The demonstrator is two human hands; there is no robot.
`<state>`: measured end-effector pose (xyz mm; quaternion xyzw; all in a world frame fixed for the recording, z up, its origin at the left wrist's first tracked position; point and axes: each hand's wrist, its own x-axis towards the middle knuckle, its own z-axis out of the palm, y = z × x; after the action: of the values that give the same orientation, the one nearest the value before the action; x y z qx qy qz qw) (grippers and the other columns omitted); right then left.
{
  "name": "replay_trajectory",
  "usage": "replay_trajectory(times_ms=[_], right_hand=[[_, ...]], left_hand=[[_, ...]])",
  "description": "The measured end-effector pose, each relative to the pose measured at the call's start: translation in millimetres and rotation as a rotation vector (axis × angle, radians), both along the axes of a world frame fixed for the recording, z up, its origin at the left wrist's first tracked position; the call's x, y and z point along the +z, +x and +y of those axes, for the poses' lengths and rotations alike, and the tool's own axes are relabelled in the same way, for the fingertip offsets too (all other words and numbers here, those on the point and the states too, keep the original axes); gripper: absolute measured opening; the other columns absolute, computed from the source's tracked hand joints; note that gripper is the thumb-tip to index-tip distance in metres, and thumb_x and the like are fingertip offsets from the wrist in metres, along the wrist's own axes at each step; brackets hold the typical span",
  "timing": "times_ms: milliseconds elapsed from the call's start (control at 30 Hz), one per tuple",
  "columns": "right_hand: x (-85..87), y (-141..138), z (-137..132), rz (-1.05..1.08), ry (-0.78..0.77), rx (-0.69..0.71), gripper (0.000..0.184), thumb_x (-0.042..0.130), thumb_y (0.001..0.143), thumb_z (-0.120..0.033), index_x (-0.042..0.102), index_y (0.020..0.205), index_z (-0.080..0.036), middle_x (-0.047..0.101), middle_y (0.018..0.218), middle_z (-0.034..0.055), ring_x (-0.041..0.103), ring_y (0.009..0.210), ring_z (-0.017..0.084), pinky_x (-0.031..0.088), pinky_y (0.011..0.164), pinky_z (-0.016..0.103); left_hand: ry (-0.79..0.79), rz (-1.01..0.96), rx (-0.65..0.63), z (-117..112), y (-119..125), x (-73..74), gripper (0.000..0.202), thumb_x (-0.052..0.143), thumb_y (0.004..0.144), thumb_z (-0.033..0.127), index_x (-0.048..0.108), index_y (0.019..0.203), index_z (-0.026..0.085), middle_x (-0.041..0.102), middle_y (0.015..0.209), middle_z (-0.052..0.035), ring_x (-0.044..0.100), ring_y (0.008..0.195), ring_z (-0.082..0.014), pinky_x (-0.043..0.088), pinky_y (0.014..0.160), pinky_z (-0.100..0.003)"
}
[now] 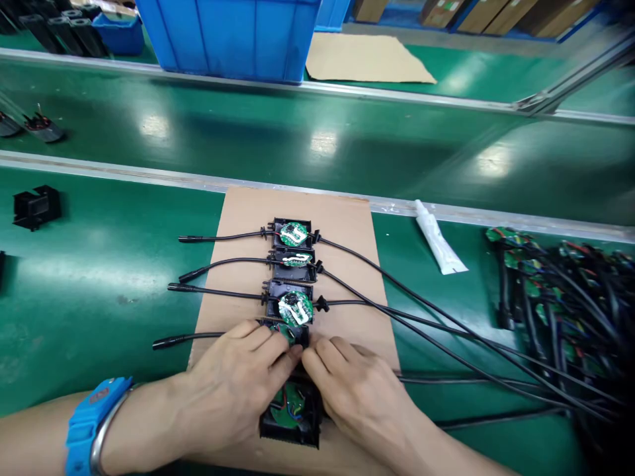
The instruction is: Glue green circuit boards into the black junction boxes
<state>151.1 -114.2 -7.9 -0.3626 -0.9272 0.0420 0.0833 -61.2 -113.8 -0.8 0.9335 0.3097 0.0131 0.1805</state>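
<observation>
Fingers of left hand [233, 383] and right hand [357, 390] are pinched together on the black housing [288, 332], lying at their twelve o'clock.

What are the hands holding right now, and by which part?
Both hands, left hand and right hand, pinch the fourth black housing at its near edge with their fingertips, on the cardboard sheet.

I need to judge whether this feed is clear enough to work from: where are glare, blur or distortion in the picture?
Head view: lamp glare in pale patches on the green belt; the cable pile at right is smeared and soft; straight rails bow toward the edges. Centre is sharp: left hand and right hand meet fingertips over a black housing on the cardboard sheet.
</observation>
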Motion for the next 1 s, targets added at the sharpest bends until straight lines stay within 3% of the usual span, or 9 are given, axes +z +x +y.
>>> replay_trajectory(times_ms=[100,267,367,467,633,800,900,1000], right_hand=[[-3.9,-0.6,0.7,-0.007,0.045,-0.005,0.025,0.034,0.085,-0.004,0.052,0.077,-0.019,0.057,0.07,0.005,0.05,0.058,0.019,0.034,0.046,0.03],[-17.3,8.3,1.1,0.276,-0.14,-0.09,0.02,0.038,0.09,-0.009,0.054,0.08,-0.017,0.058,0.071,0.0032,0.055,0.066,0.015,0.043,0.06,0.026],[-22.0,9.7,-4.0,0.364,-0.061,-0.108,0.02,0.04,0.089,-0.008,0.053,0.076,-0.017,0.053,0.066,0.0017,0.051,0.062,0.014,0.041,0.059,0.026],[-23.1,7.3,-10.1,0.329,0.046,-0.14,0.025,0.043,0.088,-0.007,0.05,0.067,-0.018,0.048,0.06,0.0,0.046,0.056,0.013,0.036,0.054,0.027],[-22.1,4.3,-14.7,0.272,0.05,-0.182,0.023,0.041,0.088,-0.006,0.056,0.074,-0.017,0.053,0.066,0.0019,0.049,0.061,0.014,0.038,0.057,0.026],[-13.5,2.4,-10.6,0.093,0.072,-0.063,0.03,0.034,0.089,-0.006,0.056,0.074,-0.017,0.053,0.066,0.0035,0.047,0.062,0.017,0.035,0.057,0.03],[-4.1,4.6,-0.7,0.044,-0.014,-0.006,0.031,0.032,0.088,-0.006,0.056,0.073,-0.018,0.055,0.071,0.0047,0.047,0.064,0.017,0.035,0.057,0.03],[2.8,10.0,8.1,0.144,-0.224,-0.066,0.025,0.039,0.089,-0.012,0.058,0.073,-0.017,0.055,0.078,0.0057,0.05,0.073,0.018,0.041,0.065,0.03]], left_hand=[[-0.015,-0.003,0.029,-0.7,1.0,-2.4,0.048,0.049,0.08,0.018,0.048,0.128,0.013,0.059,0.107,-0.0102,0.053,0.092,-0.0244,0.043,0.084,-0.04],[0.023,-0.113,0.031,-1.9,-6.0,-8.4,0.057,0.048,0.077,0.009,0.041,0.133,0.012,0.058,0.113,-0.0103,0.053,0.096,-0.024,0.042,0.089,-0.04],[0.012,-0.113,0.035,-2.0,-7.4,-8.6,0.047,0.047,0.078,0.008,0.047,0.125,0.014,0.059,0.111,-0.0089,0.054,0.096,-0.0234,0.043,0.091,-0.039],[-0.004,-0.094,0.036,-1.2,-6.3,-6.6,0.041,0.047,0.08,0.008,0.05,0.12,0.016,0.06,0.109,-0.0078,0.055,0.095,-0.0231,0.045,0.088,-0.039],[0.048,-0.103,0.014,-3.1,-4.7,-7.7,0.051,0.047,0.081,0.01,0.043,0.131,0.017,0.059,0.115,-0.0094,0.055,0.098,-0.0239,0.044,0.09,-0.04],[0.033,-0.065,0.031,-4.3,0.9,-7.2,0.054,0.049,0.078,0.014,0.044,0.132,0.013,0.059,0.114,-0.0105,0.053,0.094,-0.025,0.043,0.087,-0.042],[0.018,-0.044,0.062,-3.0,3.8,-4.8,0.049,0.051,0.076,0.015,0.05,0.125,0.013,0.059,0.113,-0.0102,0.053,0.09,-0.0245,0.042,0.086,-0.042],[0.033,-0.074,0.043,-3.0,2.0,-5.6,0.052,0.051,0.077,0.015,0.046,0.129,0.013,0.059,0.115,-0.0103,0.053,0.096,-0.0243,0.041,0.088,-0.041]])
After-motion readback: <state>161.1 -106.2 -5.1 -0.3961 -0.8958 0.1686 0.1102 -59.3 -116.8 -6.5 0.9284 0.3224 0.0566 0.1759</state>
